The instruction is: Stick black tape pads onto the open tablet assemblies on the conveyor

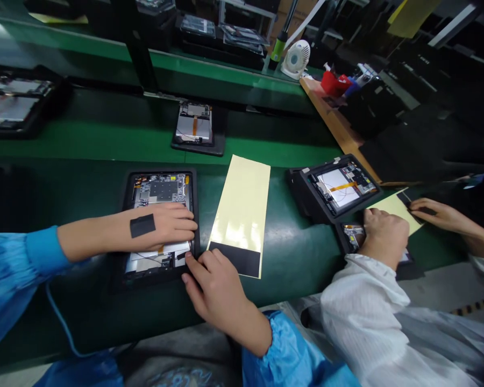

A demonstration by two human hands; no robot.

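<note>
An opened tablet [159,191] lies in a black holder [196,215] on the green bench, its circuit board and silver battery showing. My left hand [165,226] rests flat across it with outstretched fingers, covering its middle. A black rectangular patch [142,226] sticks to the back of that hand. At the tablet's lower right corner, my right hand [221,290] touches beside a small black tape piece [181,256] with its index fingertip. The thumb is apart from that finger, at the holder's edge. Right of the tablet lies a yellow backing sheet [242,204] with a black strip [240,259] across its near end.
At right, a co-worker's hands [387,234] work by another tablet and yellow sheet. Another open tablet [339,188] sits tilted on a black stack. Farther back are a tablet [194,126] on the green strip, one at far left [12,102], and a white fan [296,58].
</note>
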